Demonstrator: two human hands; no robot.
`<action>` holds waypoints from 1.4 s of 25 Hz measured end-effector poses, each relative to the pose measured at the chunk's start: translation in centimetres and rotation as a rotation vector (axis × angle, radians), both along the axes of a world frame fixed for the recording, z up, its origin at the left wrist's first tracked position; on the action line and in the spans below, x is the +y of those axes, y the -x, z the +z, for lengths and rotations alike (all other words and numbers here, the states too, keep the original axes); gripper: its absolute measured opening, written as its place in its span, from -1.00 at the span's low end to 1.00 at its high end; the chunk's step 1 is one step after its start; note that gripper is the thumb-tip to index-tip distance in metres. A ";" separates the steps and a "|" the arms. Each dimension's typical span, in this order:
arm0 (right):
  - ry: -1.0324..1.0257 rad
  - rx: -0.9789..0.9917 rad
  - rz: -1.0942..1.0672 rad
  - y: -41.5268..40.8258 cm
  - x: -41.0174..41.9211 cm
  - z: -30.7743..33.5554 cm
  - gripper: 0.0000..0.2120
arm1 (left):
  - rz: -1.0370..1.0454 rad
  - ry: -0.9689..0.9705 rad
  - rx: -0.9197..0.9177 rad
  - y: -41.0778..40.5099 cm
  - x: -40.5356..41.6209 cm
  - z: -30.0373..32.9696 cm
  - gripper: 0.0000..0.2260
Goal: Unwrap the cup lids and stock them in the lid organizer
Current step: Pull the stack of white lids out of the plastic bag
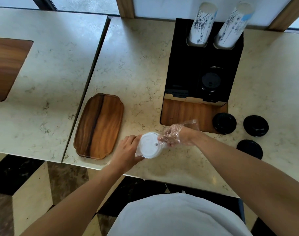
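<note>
A stack of white cup lids (149,144) in clear plastic wrap stands near the counter's front edge. My left hand (126,149), bare, grips the wrapped stack from its left side. My right hand (176,134), in a clear disposable glove, pinches the wrap at the stack's right rim. The black lid organizer (184,74) sits behind, with a stack of black lids (210,81) in its right-hand slot; the left slot looks dark and I cannot tell what it holds.
Two stacks of printed paper cups (202,26) stand in the organizer's back holes. Three piles of black lids (224,123) lie on the marble counter (140,65) at right. A wooden tray (99,126) lies left of my hands.
</note>
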State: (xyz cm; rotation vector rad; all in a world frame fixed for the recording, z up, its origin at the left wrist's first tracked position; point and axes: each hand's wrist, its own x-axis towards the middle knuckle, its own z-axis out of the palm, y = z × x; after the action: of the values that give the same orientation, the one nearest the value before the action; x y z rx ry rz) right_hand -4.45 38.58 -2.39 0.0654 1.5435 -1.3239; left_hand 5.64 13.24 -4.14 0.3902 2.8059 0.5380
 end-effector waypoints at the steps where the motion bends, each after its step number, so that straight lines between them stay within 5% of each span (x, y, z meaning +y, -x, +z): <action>1: -0.028 0.025 -0.022 -0.1 -0.2 0.2 -0.74 | 0.007 0.012 -0.006 0.0 0.1 0.0 -0.24; 6: -0.142 0.187 -0.132 -0.8 -1.5 -0.3 -0.78 | 0.009 0.102 -0.009 0.2 0.5 -0.3 -0.26; 13: 0.060 -0.052 -0.136 -1.1 -0.2 -0.1 -0.70 | 0.045 0.277 0.034 -1.5 1.2 -2.1 -0.08; 22: -0.033 0.031 -0.057 -1.2 0.3 0.3 -0.82 | -0.045 0.409 -0.094 -1.9 0.8 -3.7 -0.09; 25: -0.036 -0.027 -0.084 -1.6 1.4 0.4 -0.69 | -0.044 0.420 -0.104 -2.0 0.8 -4.0 -0.10; 30: -0.081 -0.149 -0.236 -2.0 2.7 0.9 -0.81 | -0.044 0.395 -0.111 -2.0 0.7 -3.8 -0.10; 35: -0.231 -0.031 0.015 -1.5 2.4 1.2 -0.87 | -0.045 0.405 -0.122 -1.9 0.7 -3.4 -0.10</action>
State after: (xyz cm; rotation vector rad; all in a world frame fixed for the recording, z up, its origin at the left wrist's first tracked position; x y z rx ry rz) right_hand -2.99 41.00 -1.21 0.2182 1.6612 -1.1234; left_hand 7.53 13.97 -7.59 0.3204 2.6882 -0.0212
